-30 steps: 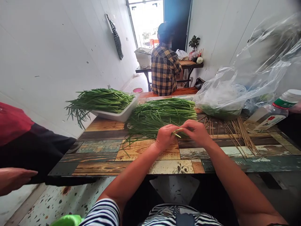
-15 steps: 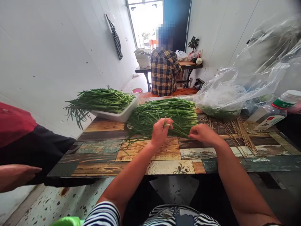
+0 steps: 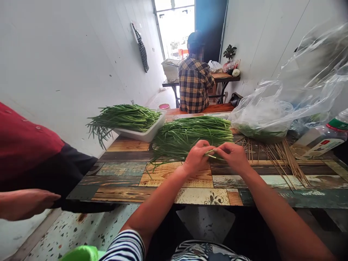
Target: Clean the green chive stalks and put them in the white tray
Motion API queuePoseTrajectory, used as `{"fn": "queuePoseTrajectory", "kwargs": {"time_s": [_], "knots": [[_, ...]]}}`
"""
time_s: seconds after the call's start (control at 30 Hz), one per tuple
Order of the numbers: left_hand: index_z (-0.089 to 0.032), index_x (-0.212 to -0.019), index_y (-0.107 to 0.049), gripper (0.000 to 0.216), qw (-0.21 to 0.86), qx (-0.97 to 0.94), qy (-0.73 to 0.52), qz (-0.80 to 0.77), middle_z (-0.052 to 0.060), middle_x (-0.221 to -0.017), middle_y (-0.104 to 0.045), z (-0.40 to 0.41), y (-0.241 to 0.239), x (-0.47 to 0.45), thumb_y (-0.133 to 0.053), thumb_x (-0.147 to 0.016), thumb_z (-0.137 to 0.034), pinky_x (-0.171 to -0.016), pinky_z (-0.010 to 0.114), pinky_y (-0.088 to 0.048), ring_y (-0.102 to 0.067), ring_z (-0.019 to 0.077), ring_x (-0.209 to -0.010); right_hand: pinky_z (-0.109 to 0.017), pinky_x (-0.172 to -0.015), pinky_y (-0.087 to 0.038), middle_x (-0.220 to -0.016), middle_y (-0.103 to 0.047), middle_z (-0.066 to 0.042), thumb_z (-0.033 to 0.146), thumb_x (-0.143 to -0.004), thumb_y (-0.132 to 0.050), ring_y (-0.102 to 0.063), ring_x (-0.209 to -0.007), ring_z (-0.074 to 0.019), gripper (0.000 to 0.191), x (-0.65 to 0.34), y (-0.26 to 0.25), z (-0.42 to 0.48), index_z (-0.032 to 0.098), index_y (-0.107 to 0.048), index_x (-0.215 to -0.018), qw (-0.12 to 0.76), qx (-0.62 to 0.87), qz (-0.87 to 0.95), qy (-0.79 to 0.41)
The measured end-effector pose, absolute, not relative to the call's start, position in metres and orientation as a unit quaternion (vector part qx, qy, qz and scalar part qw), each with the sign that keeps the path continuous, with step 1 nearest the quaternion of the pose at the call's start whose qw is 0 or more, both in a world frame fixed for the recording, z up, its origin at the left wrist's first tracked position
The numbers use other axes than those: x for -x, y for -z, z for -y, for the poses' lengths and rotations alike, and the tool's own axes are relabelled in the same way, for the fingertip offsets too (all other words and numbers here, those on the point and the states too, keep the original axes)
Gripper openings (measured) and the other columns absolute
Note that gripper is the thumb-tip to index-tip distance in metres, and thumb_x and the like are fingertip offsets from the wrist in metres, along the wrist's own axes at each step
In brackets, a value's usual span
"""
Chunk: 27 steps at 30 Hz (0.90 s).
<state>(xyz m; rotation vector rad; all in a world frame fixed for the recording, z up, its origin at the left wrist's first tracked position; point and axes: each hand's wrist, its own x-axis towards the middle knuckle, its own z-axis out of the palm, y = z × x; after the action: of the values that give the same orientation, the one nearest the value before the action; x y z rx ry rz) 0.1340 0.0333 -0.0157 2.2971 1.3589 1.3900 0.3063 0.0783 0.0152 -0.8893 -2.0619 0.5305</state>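
My left hand [image 3: 196,158] and my right hand [image 3: 233,156] meet over the patchwork wooden table [image 3: 163,177], fingers pinched on a few green chive stalks [image 3: 211,153] held between them. Just beyond my hands lies a loose pile of chives [image 3: 187,134] on the tabletop. A spread of bamboo skewers [image 3: 274,156] lies to the right of my right hand.
A white tray [image 3: 148,134] heaped with more chives sits at the back left. A clear plastic bag [image 3: 272,112] with greens and a bottle [image 3: 320,139] stand at the right. A person's red sleeve and hand [image 3: 27,203] are at the left. Another person in a plaid shirt [image 3: 194,85] sits beyond the table.
My left hand came back from the chive pile with stalks and my right hand moved in to meet it. The view shifted slightly rightward.
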Motion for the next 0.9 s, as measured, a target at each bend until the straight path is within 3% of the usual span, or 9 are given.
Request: {"fn": "queuePoseTrajectory", "kwargs": {"time_s": [0.17,0.3,0.4,0.5,0.67,0.9], "knots": [[-0.018,-0.080,-0.070,0.027,0.221,-0.688,-0.524,-0.451,0.003,-0.074,-0.067,-0.040,0.009,-0.123,-0.054,-0.089,-0.038,-0.073,0.027,-0.047,-0.059,0.0138,-0.072,-0.027,-0.054,-0.041,-0.060,-0.060,-0.001,0.052,-0.091,-0.044,-0.053,-0.056,-0.0142,0.044,-0.303,0.000,-0.082,0.020,-0.065,-0.070,0.426,0.359,0.801,-0.221],[-0.015,-0.081,-0.067,0.031,0.376,-0.416,-0.710,-0.425,0.001,-0.067,-0.065,-0.053,0.003,-0.095,-0.062,-0.082,-0.045,-0.059,0.021,-0.042,-0.053,0.0081,-0.058,-0.037,-0.080,-0.046,-0.091,-0.067,-0.008,0.047,-0.090,-0.046,-0.060,-0.089,-0.0228,0.035,-0.307,0.026,-0.101,0.021,-0.070,-0.091,0.402,0.308,0.858,-0.083],[-0.013,-0.084,-0.063,0.029,0.441,-0.227,-0.801,-0.335,0.001,-0.067,-0.064,-0.060,0.001,-0.068,-0.068,-0.079,-0.041,-0.059,0.021,-0.044,-0.056,0.0082,-0.057,-0.042,-0.083,-0.046,-0.093,-0.065,-0.010,0.045,-0.087,-0.053,-0.058,-0.092,-0.0255,0.031,-0.309,0.041,-0.116,0.021,-0.071,-0.093,0.357,0.284,0.890,-0.015],[-0.014,-0.084,-0.057,0.024,0.440,-0.149,-0.843,-0.271,-0.003,-0.059,-0.056,-0.059,-0.004,-0.049,-0.067,-0.081,-0.036,-0.057,0.022,-0.045,-0.057,0.0093,-0.056,-0.042,-0.081,-0.047,-0.092,-0.065,-0.011,0.044,-0.086,-0.055,-0.058,-0.089,-0.0253,0.030,-0.310,0.044,-0.124,0.019,-0.072,-0.090,0.337,0.273,0.901,0.016],[-0.016,-0.080,-0.049,0.023,0.386,-0.087,-0.873,-0.286,-0.010,-0.051,-0.033,-0.051,-0.014,-0.032,-0.064,-0.086,-0.033,-0.043,0.015,-0.025,-0.029,0.0009,-0.038,-0.043,-0.080,-0.049,-0.091,-0.065,-0.010,0.040,-0.086,-0.054,-0.059,-0.085,-0.0246,0.028,-0.310,0.038,-0.123,0.018,-0.072,-0.084,0.343,0.250,0.905,0.027],[-0.014,-0.081,-0.049,0.022,0.368,-0.058,-0.881,-0.291,-0.010,-0.052,-0.030,-0.050,-0.011,-0.012,-0.056,-0.091,-0.032,-0.042,0.016,-0.022,-0.024,0.0010,-0.039,-0.043,-0.076,-0.050,-0.087,-0.065,-0.009,0.039,-0.087,-0.052,-0.059,-0.080,-0.0243,0.028,-0.308,0.030,-0.117,0.019,-0.071,-0.081,0.352,0.242,0.904,0.021]]}}
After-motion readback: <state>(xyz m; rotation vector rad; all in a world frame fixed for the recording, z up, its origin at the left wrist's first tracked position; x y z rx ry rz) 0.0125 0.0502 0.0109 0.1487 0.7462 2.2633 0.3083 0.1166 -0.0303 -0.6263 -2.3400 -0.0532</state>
